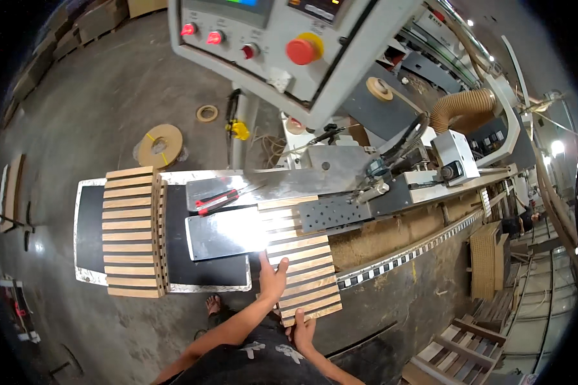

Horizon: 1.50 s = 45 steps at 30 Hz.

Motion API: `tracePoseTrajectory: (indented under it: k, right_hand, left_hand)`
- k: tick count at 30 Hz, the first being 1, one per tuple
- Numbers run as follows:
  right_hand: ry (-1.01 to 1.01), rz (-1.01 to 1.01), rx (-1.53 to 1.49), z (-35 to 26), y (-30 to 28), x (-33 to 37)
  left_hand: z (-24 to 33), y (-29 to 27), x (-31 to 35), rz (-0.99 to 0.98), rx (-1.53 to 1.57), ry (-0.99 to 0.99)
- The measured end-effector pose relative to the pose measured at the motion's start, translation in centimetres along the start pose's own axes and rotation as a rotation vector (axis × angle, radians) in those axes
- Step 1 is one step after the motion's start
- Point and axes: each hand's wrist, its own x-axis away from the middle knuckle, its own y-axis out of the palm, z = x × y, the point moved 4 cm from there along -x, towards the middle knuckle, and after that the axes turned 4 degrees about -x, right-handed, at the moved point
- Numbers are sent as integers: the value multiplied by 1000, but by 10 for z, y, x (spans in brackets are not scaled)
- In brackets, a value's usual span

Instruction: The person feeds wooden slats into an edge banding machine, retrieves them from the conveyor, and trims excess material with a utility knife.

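Note:
A slatted wooden panel [308, 273], pale strips with dark gaps between them, lies tilted across the machine's front, with its far end beside a perforated dark metal plate [337, 215]. My left hand [273, 281] is closed on the panel's left edge, thumb on top, just below a shiny metal plate [221, 235]. At the near right, my right hand [302, 332] grips the panel's near edge with the thumb over the top; its other fingers are mostly hidden underneath. A stack of similar slatted panels [130, 250] stands to the left on a dark-topped table [205, 274].
A red-and-black-handled hand tool [216, 202] lies on the machine bed [282, 183]. Above hangs a control box with a red stop button [304, 49]. Rolls of edge banding [160, 146] lie on the floor. A black-and-white roller track [411, 253] runs right, near wooden pallets [459, 353].

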Motion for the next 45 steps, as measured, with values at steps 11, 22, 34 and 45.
tracePoseTrajectory:
  k: [11,22,34,45]
  right_hand:
    - [-43,-72,-132,-37,-70,-48]
    - [-278,22,-320,6,-138,-131]
    - [-196,-22,-196,-75,-219,-162]
    - [-327,173,-307,-4,-288,-180]
  left_hand:
    - [2,95,-7,14,93,183]
    - [2,174,-15,25,117,203]
    - [5,289,-23,147,-267,151]
    - [60,179,52,-311,1,313]
